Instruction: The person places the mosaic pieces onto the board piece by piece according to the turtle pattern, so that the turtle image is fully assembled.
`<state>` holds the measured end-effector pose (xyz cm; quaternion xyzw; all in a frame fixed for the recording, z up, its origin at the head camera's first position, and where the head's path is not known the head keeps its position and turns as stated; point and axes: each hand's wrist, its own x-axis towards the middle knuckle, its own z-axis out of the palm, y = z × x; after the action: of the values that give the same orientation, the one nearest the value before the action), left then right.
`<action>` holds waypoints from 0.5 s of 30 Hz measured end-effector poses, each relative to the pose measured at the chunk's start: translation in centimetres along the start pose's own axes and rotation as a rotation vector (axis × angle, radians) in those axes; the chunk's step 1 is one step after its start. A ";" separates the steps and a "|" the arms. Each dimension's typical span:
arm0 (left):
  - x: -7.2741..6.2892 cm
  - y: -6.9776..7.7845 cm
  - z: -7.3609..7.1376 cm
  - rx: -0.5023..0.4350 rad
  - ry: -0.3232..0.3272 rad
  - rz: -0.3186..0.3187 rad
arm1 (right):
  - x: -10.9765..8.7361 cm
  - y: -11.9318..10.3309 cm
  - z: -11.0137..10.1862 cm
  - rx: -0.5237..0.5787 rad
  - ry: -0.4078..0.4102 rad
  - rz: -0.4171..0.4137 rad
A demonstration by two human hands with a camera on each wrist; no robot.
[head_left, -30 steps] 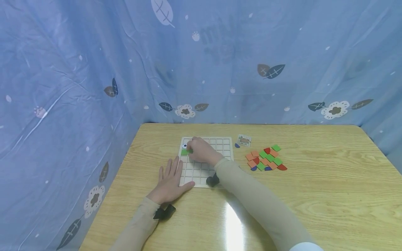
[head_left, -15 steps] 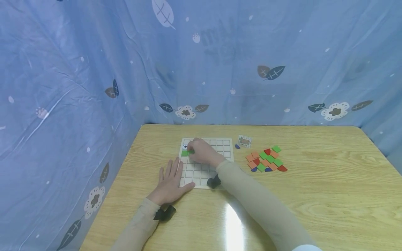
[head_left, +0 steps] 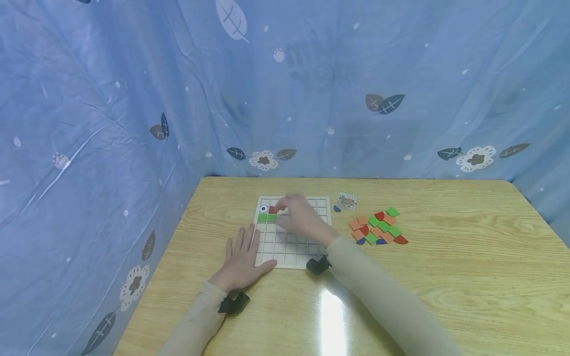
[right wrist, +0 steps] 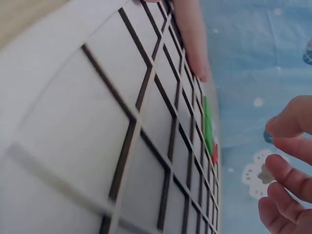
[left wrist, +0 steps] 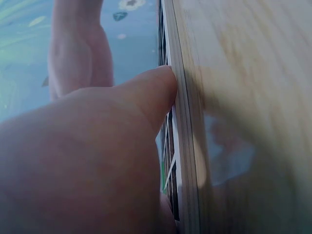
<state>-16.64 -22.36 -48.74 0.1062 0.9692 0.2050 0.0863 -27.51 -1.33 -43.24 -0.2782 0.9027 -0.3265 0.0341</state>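
A white grid board lies on the table. In its upper left corner sit a round eye piece, a red piece beside it and green tiles below. My left hand rests spread at the board's left side, thumb on the near edge. Over the board's upper middle, my right hand hovers just right of the red piece. Its fingers are loosely bent and apart from the thumb, with nothing between them in the right wrist view.
Right of the board lies a loose cluster of orange, green, red and blue pieces. A small picture card lies above it, with one blue piece at its corner. A blue patterned curtain hangs behind the table.
My right hand has drawn back to the right and its fingers have parted, uncovering the red piece and more green on the board. The left hand stays in place.
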 end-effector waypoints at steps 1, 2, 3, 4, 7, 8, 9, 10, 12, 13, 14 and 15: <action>0.0 0.0 0.0 0.003 0.001 -0.002 | -0.4 0.0 -0.3 0.008 0.008 0.007; 0.0 -0.1 0.1 0.003 0.003 -0.002 | -0.7 0.1 -0.6 0.010 0.016 0.012; 0.0 -0.2 0.2 0.004 0.005 -0.001 | -1.1 0.2 -0.9 0.013 0.023 0.013; 0.0 -0.2 0.2 0.004 0.009 0.000 | -1.4 0.3 -1.1 0.013 0.029 0.013; 0.0 -0.3 0.4 -0.001 0.016 0.002 | -2.3 0.7 -1.7 0.010 0.047 0.021; 0.0 -0.2 0.3 -0.001 0.012 0.000 | -2.6 0.8 -1.9 0.010 0.054 0.024; 0.0 -0.2 0.3 0.001 0.012 0.000 | -2.9 1.0 -2.1 0.010 0.060 0.027; 0.0 -0.1 0.2 0.005 0.006 -0.004 | -3.3 1.1 -2.3 0.016 0.065 0.028; 0.0 0.0 0.1 0.013 0.001 -0.005 | -4.0 1.5 -2.7 0.028 0.079 0.025; -0.1 0.1 0.0 0.012 0.000 -0.005 | -4.4 1.7 -2.8 0.032 0.089 0.022; -0.1 0.1 0.0 0.011 -0.002 -0.007 | -4.7 1.9 -3.0 0.036 0.097 0.022; -0.1 0.0 0.1 0.010 0.002 -0.004 | -5.1 2.2 -3.2 0.041 0.102 0.023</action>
<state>-16.52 -22.32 -48.80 0.1044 0.9704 0.2003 0.0852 -25.05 4.54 -42.69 -0.2502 0.8994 -0.3584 -0.0025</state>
